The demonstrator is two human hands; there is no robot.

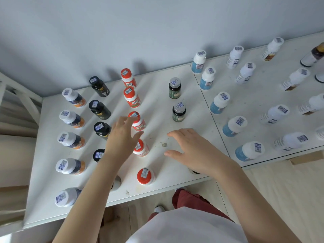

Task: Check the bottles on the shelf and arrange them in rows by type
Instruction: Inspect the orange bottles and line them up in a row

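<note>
- Red-capped bottle (137,121): white body with a red label and a barcode sticker on its cap. It is third from the wall in a file of five like bottles on the white shelf (157,95).
- Position relative to the hands: the bottle stands at the fingertips of the left hand (121,137), whose straight, spread fingers reach the cap's left edge. Whether they touch it cannot be told.
- The next red-capped bottle (141,148) is partly covered by that hand's thumb side.
- Orientation: the bottle is upright, long axis vertical, cap uppermost.
- Right hand (191,151): palm down, fingers spread and relaxed, holding nothing. It hovers over bare shelf to the right of the red file, and a dark bottle (194,171) is mostly hidden under its wrist.
- Neighbouring files, all upright:
  - black bottles (99,109) just left of the red file;
  - white-capped bottles with orange labels (71,119) further left;
  - two grey-capped green-labelled bottles (179,112) to the right;
  - blue-labelled white bottles (220,102) beyond those.
</note>
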